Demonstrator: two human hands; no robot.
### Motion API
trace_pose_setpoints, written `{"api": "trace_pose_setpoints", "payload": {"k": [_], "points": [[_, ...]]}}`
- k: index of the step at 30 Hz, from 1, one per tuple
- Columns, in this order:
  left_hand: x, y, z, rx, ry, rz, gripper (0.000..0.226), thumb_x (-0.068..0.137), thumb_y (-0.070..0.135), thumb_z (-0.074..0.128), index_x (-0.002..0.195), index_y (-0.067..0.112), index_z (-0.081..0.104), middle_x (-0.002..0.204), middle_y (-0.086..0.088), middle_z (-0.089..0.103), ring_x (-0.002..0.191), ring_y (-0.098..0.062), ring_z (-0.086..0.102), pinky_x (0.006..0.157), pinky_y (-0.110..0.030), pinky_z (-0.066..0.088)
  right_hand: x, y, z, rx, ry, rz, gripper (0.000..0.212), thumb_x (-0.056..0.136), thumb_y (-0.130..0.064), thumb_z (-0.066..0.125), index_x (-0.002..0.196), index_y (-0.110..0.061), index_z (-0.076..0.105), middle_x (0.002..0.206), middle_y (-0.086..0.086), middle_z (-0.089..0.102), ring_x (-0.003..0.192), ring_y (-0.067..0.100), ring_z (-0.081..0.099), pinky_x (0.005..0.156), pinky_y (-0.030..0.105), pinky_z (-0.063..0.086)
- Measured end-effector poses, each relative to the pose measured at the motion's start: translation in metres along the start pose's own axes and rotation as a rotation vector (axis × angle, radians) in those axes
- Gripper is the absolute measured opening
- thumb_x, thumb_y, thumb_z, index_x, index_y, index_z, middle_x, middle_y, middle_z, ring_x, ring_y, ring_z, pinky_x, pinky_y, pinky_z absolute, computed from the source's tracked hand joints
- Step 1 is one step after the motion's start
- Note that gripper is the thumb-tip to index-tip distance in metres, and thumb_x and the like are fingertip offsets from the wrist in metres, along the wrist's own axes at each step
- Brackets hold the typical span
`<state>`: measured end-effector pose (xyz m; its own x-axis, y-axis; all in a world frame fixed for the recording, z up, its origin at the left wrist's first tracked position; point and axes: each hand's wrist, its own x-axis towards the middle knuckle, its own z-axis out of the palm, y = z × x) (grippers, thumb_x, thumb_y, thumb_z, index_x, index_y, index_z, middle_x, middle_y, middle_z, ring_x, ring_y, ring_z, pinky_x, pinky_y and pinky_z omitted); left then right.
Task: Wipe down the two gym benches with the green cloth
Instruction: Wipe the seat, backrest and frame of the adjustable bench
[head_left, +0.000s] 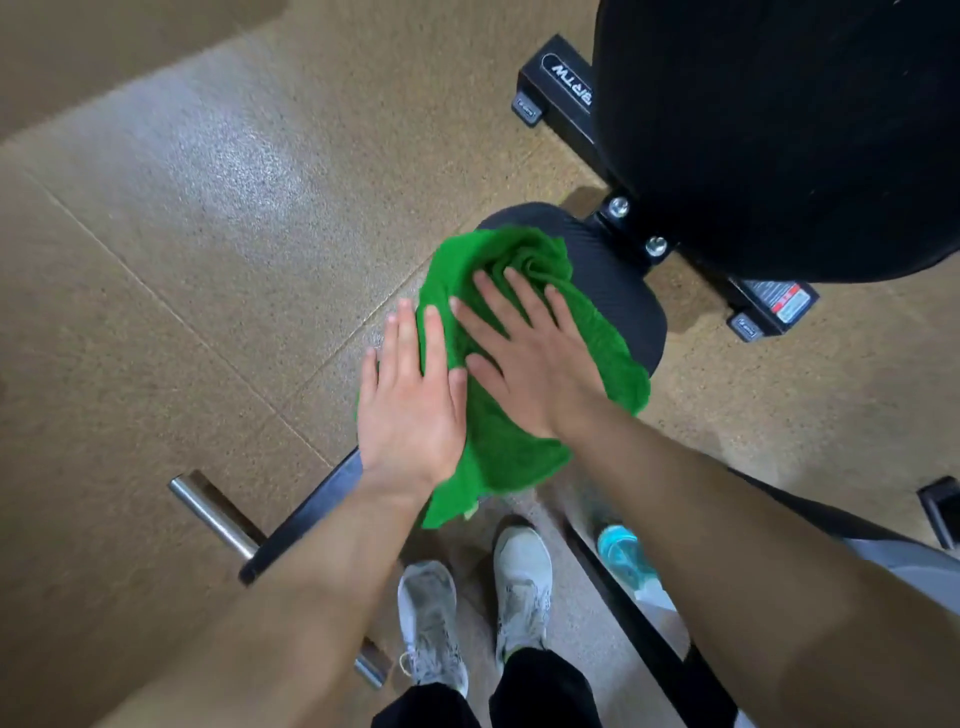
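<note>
I had both hands flat on the green cloth, which lay bunched over a black padded roller near the middle of the frame. My left hand pressed the cloth's lower left edge with fingers spread and extended; my right hand lay just beside it, palm down on the cloth's centre, fingers also splayed. Neither hand was closed around the cloth; they were pressing it, side by side and nearly touching at the thumbs.

The roller joined a black frame by two bolts, and above it, in the upper right of the frame, sat the large dark pad of one bench. A steel peg stuck out from the frame at lower left, and a blue bottle stood on the floor at lower right, near my shoes.

As I judged it, I was on a small part of one bench, wiping the roller pad. Whether the big pad had been done I could not tell; its surface showed no clear wet streaks. A second bench was not plainly in view, so I reckoned a good share of the job remained.
</note>
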<state>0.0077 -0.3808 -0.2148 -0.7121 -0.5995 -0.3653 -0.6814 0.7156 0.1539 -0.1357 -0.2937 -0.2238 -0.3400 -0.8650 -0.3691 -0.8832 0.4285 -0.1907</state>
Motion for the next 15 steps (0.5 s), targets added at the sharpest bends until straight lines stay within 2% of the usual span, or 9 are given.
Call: {"api": "trace_pose_setpoints", "payload": {"k": [5,8,10,12,13,15], "points": [[0.085,0.055,-0.007,-0.018,0.102,0.068,0.063,0.100,0.039,0.025,0.156,0.012,0.012,0.165,-0.010,0.008,0.152,-0.027,0.009,0.121,-0.050,0.016,0.025,0.047,-0.012,0.098,0.091,0.343,0.056,0.102,-0.049,0.014,0.156,-0.041,0.001,0.167,-0.007,-0.007,0.153,0.025,-0.006,0.123,0.050,0.005],[0.089,0.083,-0.001,0.040,0.114,0.151,0.063,0.100,0.039,0.025,0.156,0.011,0.014,0.165,-0.010,0.009,0.152,-0.029,0.009,0.121,-0.052,0.014,0.009,0.058,-0.007,0.241,0.109,0.570,0.058,0.102,-0.049,0.019,0.155,-0.042,-0.001,0.166,-0.009,-0.002,0.151,0.028,0.008,0.121,0.050,0.015],[0.067,0.085,0.006,0.073,0.080,0.271,0.062,0.102,0.039,0.026,0.156,0.011,0.014,0.165,-0.010,0.008,0.152,-0.029,0.009,0.121,-0.051,0.014,-0.013,0.045,0.002,0.254,0.106,0.667,0.060,0.102,-0.046,0.019,0.156,-0.038,-0.005,0.166,-0.007,-0.006,0.152,0.031,0.003,0.122,0.049,0.011],[0.031,0.071,0.011,0.079,0.022,0.335,0.062,0.102,0.036,0.028,0.157,0.012,0.012,0.166,-0.008,0.005,0.152,-0.027,0.007,0.121,-0.049,0.015,-0.038,0.020,0.013,0.216,0.087,0.652,0.062,0.102,-0.042,0.019,0.157,-0.030,-0.006,0.166,-0.002,-0.015,0.152,0.032,-0.012,0.124,0.048,0.002],[0.012,0.057,0.012,0.083,-0.008,0.334,0.062,0.101,0.035,0.029,0.157,0.012,0.013,0.166,-0.006,0.005,0.153,-0.026,0.007,0.121,-0.049,0.015,-0.049,0.005,0.017,0.192,0.066,0.591,0.063,0.101,-0.041,0.020,0.157,-0.027,-0.005,0.166,0.001,-0.015,0.152,0.032,-0.014,0.123,0.048,0.001],[-0.022,0.025,0.011,0.093,-0.071,0.305,0.063,0.099,0.032,0.033,0.156,0.012,0.018,0.166,-0.003,0.005,0.153,-0.024,0.007,0.121,-0.047,0.016,-0.065,-0.025,0.025,0.136,0.008,0.402,0.066,0.098,-0.041,0.024,0.158,-0.020,0.004,0.167,0.006,-0.003,0.152,0.035,-0.005,0.123,0.050,0.007]]}}
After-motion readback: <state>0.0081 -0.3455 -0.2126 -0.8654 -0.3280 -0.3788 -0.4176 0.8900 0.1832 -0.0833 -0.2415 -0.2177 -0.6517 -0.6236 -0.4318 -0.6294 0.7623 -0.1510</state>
